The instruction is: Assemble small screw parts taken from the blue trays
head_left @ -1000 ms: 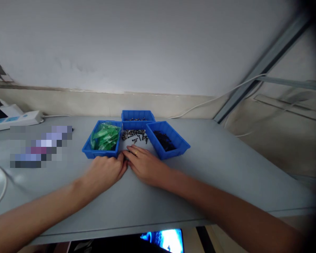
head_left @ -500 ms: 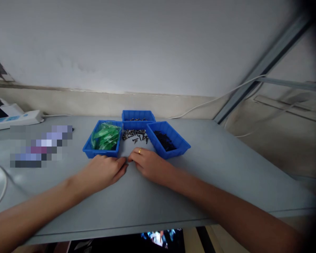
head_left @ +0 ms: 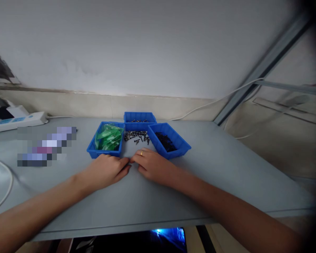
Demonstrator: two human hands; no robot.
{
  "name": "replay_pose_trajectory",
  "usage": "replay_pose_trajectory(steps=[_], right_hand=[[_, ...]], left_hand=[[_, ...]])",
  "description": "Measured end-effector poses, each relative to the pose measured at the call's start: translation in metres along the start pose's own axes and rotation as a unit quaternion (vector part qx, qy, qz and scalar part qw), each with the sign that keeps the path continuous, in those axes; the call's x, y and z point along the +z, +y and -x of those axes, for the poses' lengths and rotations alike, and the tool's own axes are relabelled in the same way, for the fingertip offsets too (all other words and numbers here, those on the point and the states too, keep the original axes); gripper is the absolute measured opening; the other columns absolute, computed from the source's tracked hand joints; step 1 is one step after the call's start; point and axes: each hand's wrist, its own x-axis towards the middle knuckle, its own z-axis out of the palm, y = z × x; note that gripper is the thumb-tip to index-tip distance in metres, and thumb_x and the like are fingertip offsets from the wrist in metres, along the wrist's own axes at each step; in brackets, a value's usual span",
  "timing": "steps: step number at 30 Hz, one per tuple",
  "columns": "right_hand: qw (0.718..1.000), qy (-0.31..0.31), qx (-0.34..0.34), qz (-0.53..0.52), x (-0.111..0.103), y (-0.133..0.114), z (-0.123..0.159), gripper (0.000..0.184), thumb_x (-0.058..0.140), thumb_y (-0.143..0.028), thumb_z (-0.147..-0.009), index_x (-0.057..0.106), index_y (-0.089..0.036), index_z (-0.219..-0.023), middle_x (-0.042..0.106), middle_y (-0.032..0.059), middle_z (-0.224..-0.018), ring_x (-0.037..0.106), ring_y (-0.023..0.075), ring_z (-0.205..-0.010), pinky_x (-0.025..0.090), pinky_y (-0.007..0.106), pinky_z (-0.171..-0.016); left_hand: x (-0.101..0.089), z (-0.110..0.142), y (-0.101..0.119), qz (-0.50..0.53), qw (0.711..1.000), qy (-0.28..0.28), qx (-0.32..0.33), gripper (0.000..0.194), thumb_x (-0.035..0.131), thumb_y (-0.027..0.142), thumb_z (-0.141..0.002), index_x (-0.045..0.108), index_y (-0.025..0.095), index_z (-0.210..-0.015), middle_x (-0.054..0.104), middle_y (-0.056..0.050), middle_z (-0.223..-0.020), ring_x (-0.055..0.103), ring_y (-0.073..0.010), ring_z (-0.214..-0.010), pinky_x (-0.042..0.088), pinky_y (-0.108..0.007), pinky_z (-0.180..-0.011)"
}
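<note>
Fingertips of my left hand (head_left: pixel 109 171) and my right hand (head_left: pixel 152 166) meet just above the grey table. Both hands are closed with curled fingers; anything pinched between them is too small or hidden. A ring shows on my right hand. Beyond my left hand stands a blue bin (head_left: pixel 91 153) of green plastic packets (head_left: pixel 109 136). Close behind my right hand is another blue bin (head_left: pixel 183 147), holding black screws (head_left: pixel 165 141). Loose dark screws (head_left: pixel 137 135) lie between the bins. A third blue bin (head_left: pixel 139 116) at the back holds small metal pieces (head_left: pixel 140 121).
On the left are a white power strip (head_left: pixel 18 121), a blurred-out object (head_left: pixel 48 146) and a white cable (head_left: pixel 9 186). A metal frame post (head_left: pixel 237 95) rises at the back right. Below the table's front edge (head_left: pixel 121 230) a lit screen (head_left: pixel 171 237) shows.
The view has shifted slightly, so table things sit a little further right. My hands keep nearly the same pose, fingertips together. The picture on the screen below has changed.
</note>
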Motion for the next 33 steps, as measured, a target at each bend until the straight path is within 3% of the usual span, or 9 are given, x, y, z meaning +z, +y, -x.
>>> replay_pose_trajectory(steps=[8,18,28,33], right_hand=[[0.999,-0.026,-0.019,0.03,-0.0036,0.0009,0.0017,0.01,0.045,-0.01,-0.082,0.055,-0.012,-0.085,0.056,0.0067,-0.086,0.048,0.0167,-0.084,0.04,0.029,-0.08],[0.995,-0.03,-0.055,0.072,-0.0005,0.0056,0.0058,0.013,0.043,-0.01,-0.085,0.056,-0.013,-0.086,0.057,0.0054,-0.082,0.047,0.0161,-0.077,0.04,0.029,-0.076],[0.998,-0.008,0.024,0.05,-0.0048,0.0011,0.0054,0.012,0.044,-0.017,-0.086,0.055,-0.013,-0.088,0.054,0.0069,-0.09,0.049,0.0155,-0.082,0.04,0.029,-0.074],[0.996,-0.001,0.003,0.086,0.0013,0.0043,0.0062,0.014,0.042,-0.018,-0.087,0.055,-0.013,-0.085,0.054,0.0063,-0.082,0.049,0.0166,-0.08,0.04,0.03,-0.073]], left_hand=[[-0.0027,-0.0006,0.0016,0.004,1.0,-0.027,0.0,0.031,0.03,0.031,-0.091,0.057,0.017,-0.082,0.062,-0.003,-0.064,0.061,-0.0174,-0.059,0.042,-0.026,-0.051],[-0.001,-0.0012,0.0007,0.003,1.0,-0.004,0.013,0.028,0.032,0.03,-0.09,0.057,0.017,-0.085,0.063,-0.002,-0.065,0.06,-0.0154,-0.056,0.038,-0.024,-0.048],[0.0018,-0.0004,-0.0004,0.006,1.0,0.018,0.021,0.028,0.033,0.03,-0.089,0.057,0.016,-0.081,0.061,-0.003,-0.063,0.059,-0.0145,-0.054,0.036,-0.024,-0.046],[-0.0004,-0.0005,0.0006,-0.003,1.0,0.003,0.018,0.027,0.034,0.03,-0.09,0.056,0.017,-0.082,0.061,-0.002,-0.062,0.059,-0.0148,-0.054,0.036,-0.024,-0.046]])
